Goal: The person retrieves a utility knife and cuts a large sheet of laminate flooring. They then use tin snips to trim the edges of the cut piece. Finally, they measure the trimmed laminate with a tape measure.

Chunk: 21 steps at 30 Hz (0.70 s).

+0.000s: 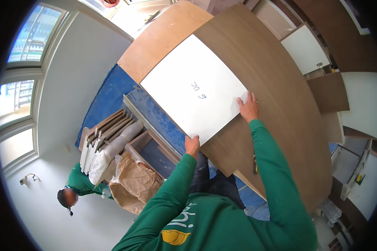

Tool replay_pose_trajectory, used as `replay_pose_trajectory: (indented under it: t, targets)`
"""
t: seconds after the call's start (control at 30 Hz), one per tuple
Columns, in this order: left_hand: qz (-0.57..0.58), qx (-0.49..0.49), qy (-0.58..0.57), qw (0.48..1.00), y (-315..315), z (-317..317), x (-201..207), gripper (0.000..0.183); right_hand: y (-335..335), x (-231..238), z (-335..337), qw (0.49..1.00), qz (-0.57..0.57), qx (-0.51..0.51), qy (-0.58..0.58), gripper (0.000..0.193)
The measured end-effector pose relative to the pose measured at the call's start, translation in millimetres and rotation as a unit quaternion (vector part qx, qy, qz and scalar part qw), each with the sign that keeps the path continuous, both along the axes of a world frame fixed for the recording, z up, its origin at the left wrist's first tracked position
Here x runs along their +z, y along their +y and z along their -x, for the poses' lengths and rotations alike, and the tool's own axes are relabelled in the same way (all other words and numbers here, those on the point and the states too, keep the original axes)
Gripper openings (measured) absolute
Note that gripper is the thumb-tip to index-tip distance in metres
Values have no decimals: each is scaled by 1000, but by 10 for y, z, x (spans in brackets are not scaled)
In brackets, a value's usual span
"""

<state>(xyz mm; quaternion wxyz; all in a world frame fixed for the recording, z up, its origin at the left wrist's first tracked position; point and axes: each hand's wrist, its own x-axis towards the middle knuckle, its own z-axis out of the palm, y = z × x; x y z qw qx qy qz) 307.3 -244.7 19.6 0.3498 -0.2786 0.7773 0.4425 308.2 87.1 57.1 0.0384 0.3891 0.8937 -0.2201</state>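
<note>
A flat white board (188,79) with dark handwriting on its face lies over a large brown wood-grain panel (276,96). My left hand (192,145) grips its near left corner, thumb on top and the other fingers mostly hidden at the edge. At the near right corner my right hand (249,108) holds the board between thumb and fingers. Both arms reach forward in green sleeves. Part of the board's left edge juts past the brown panel, above the blue floor covering.
A lighter wood sheet (163,35) lies beyond the board. Left of me stand stacked drawer parts (107,131), an open wooden frame (153,152) and crumpled brown paper (136,178). Another person (77,184) is bent at the far left. Cabinet pieces (308,48) lie along the right.
</note>
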Motion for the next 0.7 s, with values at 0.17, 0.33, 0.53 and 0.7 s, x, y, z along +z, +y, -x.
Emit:
replay_pose_trajectory:
  t: [0.17,0.33,0.53,0.7]
  targets:
    - [-126,76,2,989,-200,96,347,62,-361,112,-153,997,13,-24,-73,82]
    - [-16,-30,-3,999,-1028,145,375,69,-667,463,-514,991,22,-35,-124,80]
    - [-134,-320,69,935,-1687,313,1021,55,-583,536,-775,972,195,-94,-89,80]
    - [-251,-58,-23,966,-1465,86,1798,61,-756,644,-972,954,211,-213,-4,77]
